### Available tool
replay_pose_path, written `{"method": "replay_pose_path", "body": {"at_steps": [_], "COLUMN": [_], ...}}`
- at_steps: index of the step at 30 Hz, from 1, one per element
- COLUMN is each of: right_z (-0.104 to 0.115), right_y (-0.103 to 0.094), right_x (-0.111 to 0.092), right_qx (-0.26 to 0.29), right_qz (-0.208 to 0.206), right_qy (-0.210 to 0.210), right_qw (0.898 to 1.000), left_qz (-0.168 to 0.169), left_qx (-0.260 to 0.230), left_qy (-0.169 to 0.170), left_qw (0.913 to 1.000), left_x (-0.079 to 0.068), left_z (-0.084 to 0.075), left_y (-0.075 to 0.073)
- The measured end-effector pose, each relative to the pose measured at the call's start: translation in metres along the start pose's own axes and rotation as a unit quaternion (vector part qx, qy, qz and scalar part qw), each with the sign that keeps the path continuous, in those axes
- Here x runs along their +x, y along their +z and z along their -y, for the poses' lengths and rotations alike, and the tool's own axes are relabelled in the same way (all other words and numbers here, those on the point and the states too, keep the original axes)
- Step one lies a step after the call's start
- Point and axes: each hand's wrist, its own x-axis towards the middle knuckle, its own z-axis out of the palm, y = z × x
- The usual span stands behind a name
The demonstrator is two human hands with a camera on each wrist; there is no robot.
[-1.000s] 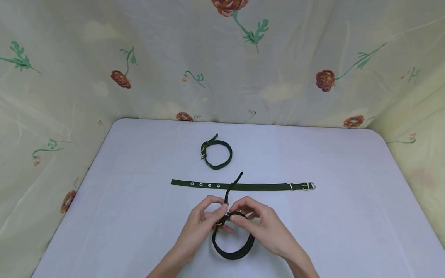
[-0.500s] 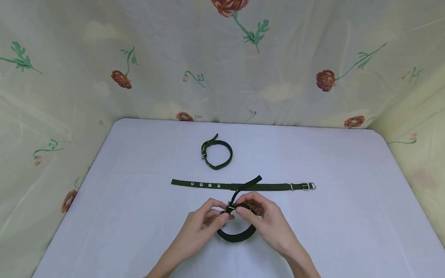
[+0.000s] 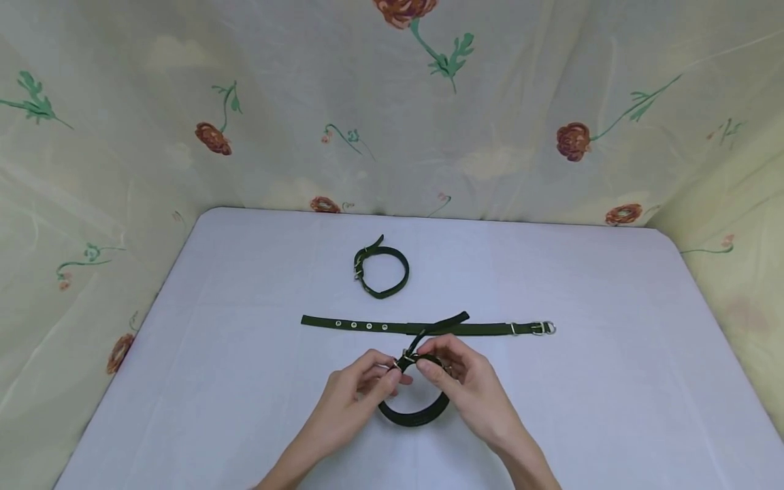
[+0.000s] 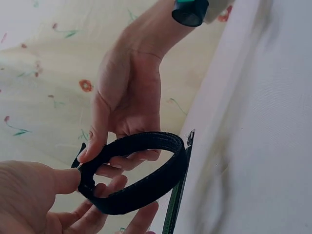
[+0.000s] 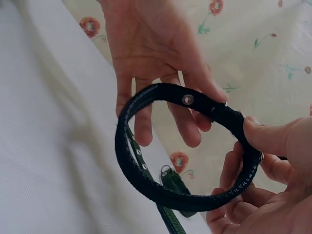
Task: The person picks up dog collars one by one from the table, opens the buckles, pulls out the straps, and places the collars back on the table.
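Note:
Both hands hold a dark collar (image 3: 413, 416) buckled into a loop, raised off the table. My left hand (image 3: 354, 398) pinches it by the metal buckle (image 3: 407, 356), thumb and fingers on the strap. My right hand (image 3: 468, 384) pinches the strap just right of the buckle. The collar's loose end (image 3: 453, 320) sticks out up and to the right. In the right wrist view an eyelet (image 5: 187, 99) shows on the inside of the loop. Fingertips partly hide the buckle in both wrist views.
A green collar (image 3: 355, 325) lies stretched flat just beyond the hands, with eyelets at its left and buckle and ring at its right. Farther back lies another green collar (image 3: 407, 269), buckled in a loop. Flower-patterned cloth (image 3: 490, 122) hangs around the white table (image 3: 612, 381).
The held collar has moved slightly away from the person and its loop has tipped. Its loose end has swung from upright to the right. The right hand's fingers have shifted along with the buckle.

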Motion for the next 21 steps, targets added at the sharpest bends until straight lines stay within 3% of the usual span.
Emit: {"method": "replay_pose_path", "body": {"at_steps": [9, 16, 21], "right_z": [0.0021, 0.0012, 0.0003], "right_y": [0.0003, 0.0031, 0.0034], "right_x": [0.0012, 0.0028, 0.0037], "right_qx": [-0.005, 0.03, 0.051], "right_qz": [-0.04, -0.059, -0.069], "right_qy": [0.033, 0.019, 0.017], "right_qw": [0.999, 0.998, 0.996], "left_qz": [0.0, 0.016, 0.032], "left_qx": [0.005, 0.021, 0.042], "left_qy": [0.018, 0.058, 0.051], "left_qw": [0.9998, 0.9979, 0.9973], "left_x": [-0.0006, 0.0, -0.0011], "left_z": [0.0017, 0.0083, 0.0079], "left_y": [-0.0041, -0.0045, -0.0058]}}
